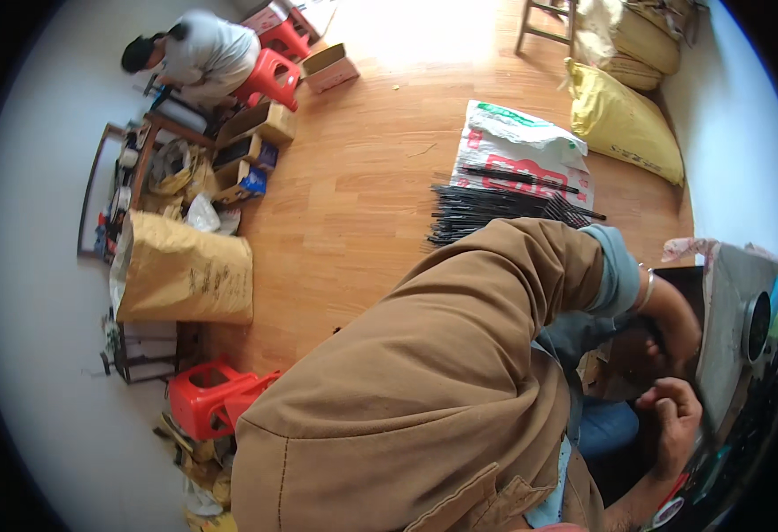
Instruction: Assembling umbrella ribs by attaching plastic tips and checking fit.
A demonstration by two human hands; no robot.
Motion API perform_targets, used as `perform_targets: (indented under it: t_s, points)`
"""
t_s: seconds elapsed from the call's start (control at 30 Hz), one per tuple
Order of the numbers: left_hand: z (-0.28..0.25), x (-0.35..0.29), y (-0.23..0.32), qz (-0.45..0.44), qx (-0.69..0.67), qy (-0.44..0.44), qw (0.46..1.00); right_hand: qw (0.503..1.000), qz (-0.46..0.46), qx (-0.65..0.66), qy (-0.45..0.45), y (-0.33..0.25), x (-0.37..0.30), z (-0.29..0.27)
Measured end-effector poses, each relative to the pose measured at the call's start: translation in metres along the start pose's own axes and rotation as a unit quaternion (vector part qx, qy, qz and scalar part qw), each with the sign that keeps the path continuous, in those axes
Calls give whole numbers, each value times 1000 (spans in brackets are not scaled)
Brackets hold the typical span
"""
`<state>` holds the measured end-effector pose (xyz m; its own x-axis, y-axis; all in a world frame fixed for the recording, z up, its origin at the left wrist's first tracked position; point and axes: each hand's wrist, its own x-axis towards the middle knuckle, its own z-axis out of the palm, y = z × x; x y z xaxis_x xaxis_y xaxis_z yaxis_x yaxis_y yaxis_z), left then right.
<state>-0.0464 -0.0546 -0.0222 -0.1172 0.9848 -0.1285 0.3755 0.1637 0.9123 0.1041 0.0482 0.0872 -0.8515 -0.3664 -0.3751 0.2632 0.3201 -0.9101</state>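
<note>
"How are the hands placed?"

"The right hand (678,415) is half-curled, thumb near the fingers. The left hand (674,326) bends toward it, partly in shadow; the two are near but apart. I can't tell whether either pinches anything."

"And around them?"

"A grey surface (721,288) stands just beside, with a round dark-faced object (757,326) near its edge. Past the left sleeve (575,266), thin black rods (482,211) lie on a white sack (544,137) on the floor (353,177)."

"How would those rods handle?"

"Probably stiff, light singly, weightier bunched, maybe slippery. I'd grip a bunch mid-length, since loose ends could splay."
</note>
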Motion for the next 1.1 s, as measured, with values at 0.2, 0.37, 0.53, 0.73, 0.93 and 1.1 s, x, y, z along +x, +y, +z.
perform_targets:
  t_s: [0.2, 0.37, 0.53, 0.73, 0.93, 1.1]
  points:
    - [-45, 22, 106, 166, -185, 169, 954, 988, 116, 6, 101, 59, 4, 5]
    - [10, 51, 84, 201, -401, 238, 861, 964, 14, 84, 253, 160, 18, -33]
    - [82, 55, 3, 122, -399, 337, 844, 965, 230, 71, 104, 192, 31, 1]
    - [122, 13, 0, 99, -442, 325, 830, 982, 183, 19, 47, 283, 19, 66]
    - [128, 4, 22, 73, -399, 257, 877, 991, 132, -5, -13, 260, 9, 61]
    - [89, 36, 72, 97, -359, 186, 910, 985, 170, -5, -37, 261, -1, 57]
